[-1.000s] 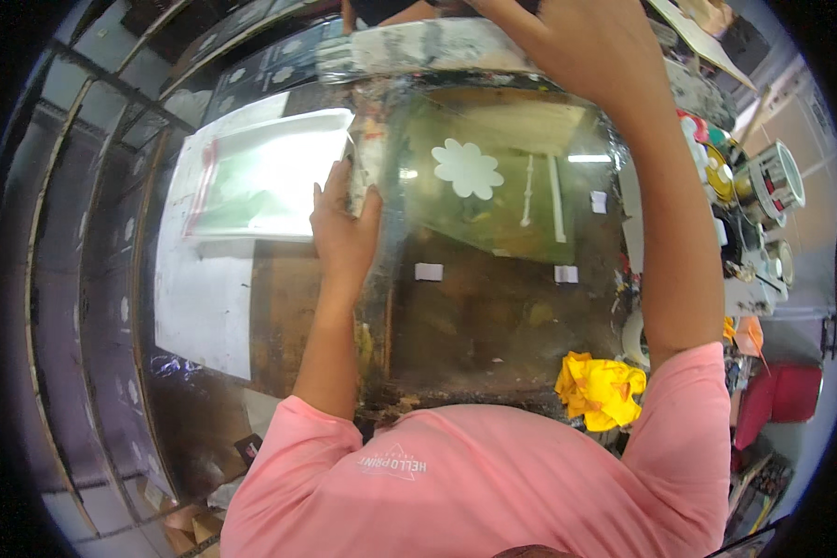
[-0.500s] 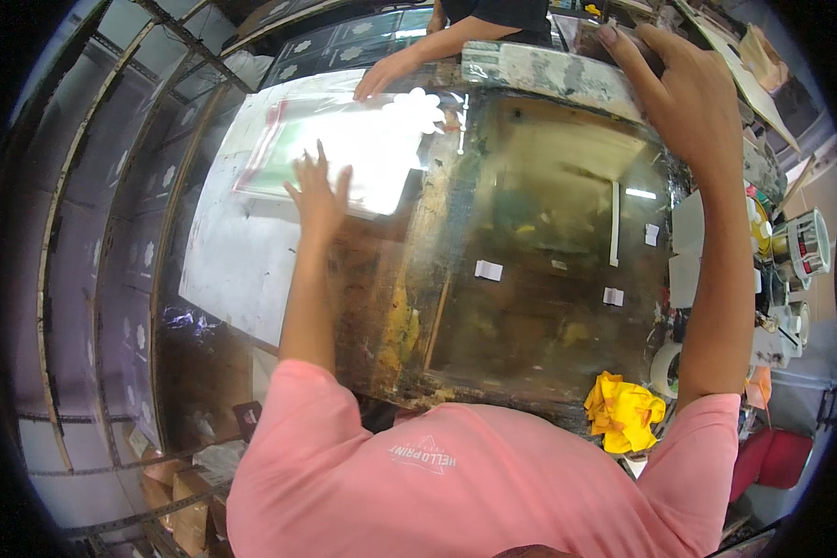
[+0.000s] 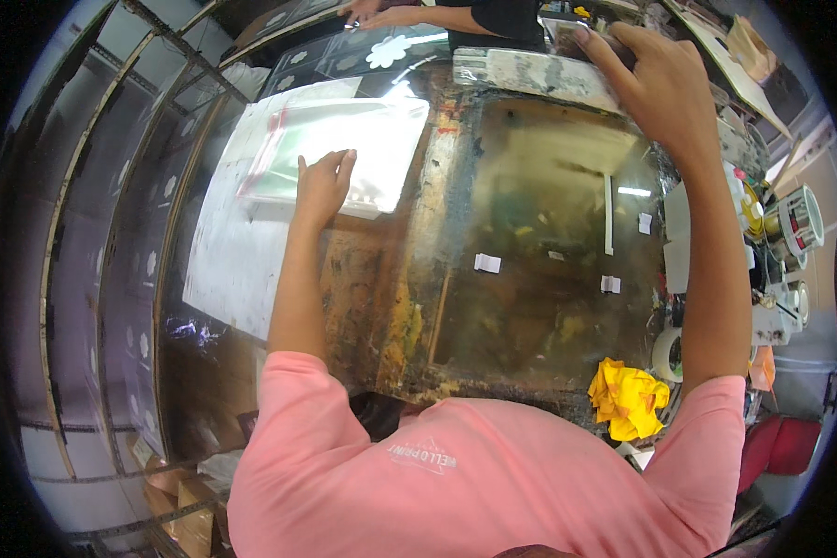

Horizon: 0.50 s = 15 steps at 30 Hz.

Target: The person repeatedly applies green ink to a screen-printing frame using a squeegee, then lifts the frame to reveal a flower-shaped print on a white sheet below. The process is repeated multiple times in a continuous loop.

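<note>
Lying under left hand (image 3: 322, 193): clear plastic stack (image 3: 392, 139). White tub (image 3: 798, 223), contents unclear.

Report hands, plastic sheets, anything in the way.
Left hand over clear plastic sheets, contact unclear. Right hand by right end of stained bar, grip unclear. Crumpled yellow wad clear of both hands.

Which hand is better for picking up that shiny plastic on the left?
Probably the left hand: it is right over the shiny plastic, though I can't tell if it's gripping. The right hand is far across, near the stained pale bar.
</note>
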Tool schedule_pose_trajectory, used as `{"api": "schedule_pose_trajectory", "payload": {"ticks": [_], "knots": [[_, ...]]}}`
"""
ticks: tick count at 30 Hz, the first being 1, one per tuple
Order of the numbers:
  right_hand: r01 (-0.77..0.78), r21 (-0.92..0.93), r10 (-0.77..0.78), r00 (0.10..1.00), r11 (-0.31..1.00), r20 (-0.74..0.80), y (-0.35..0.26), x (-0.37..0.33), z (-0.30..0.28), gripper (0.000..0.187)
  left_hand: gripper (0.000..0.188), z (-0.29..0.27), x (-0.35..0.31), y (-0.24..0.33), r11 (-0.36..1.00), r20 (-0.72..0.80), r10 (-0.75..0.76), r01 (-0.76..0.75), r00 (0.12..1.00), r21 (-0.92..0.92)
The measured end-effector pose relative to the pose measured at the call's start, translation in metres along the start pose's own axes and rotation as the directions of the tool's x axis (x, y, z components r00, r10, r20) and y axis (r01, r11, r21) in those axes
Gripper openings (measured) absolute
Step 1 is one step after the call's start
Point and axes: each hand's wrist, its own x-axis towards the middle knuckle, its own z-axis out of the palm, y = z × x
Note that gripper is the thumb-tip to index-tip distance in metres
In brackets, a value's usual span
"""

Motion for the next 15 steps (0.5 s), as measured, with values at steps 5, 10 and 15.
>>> {"api": "schedule_pose_trajectory", "payload": {"ticks": [5, 10, 15], "knots": [[-0.027, 0.027, 0.028, 1.0, 0.999, -0.008, 0.01, 0.0, -0.001, 0.053, 0.058, 0.035, -0.019, 0.092, 0.992, 0.273, 0.08, -0.105, 0.959, 0.077], [-0.022, -0.017, 0.021, 0.999, 1.0, -0.035, 0.028, -0.008, 0.013, 0.062, 0.106, 0.148, -0.077, 0.192, 0.936, 0.296, 0.342, -0.351, 0.892, -0.026], [0.021, 0.025, -0.019, 0.997, 0.999, -0.073, 0.047, -0.014, 0.028, 0.064, 0.126, 0.213, -0.088, 0.262, 0.866, 0.342, 0.488, -0.494, 0.803, -0.078]]}}
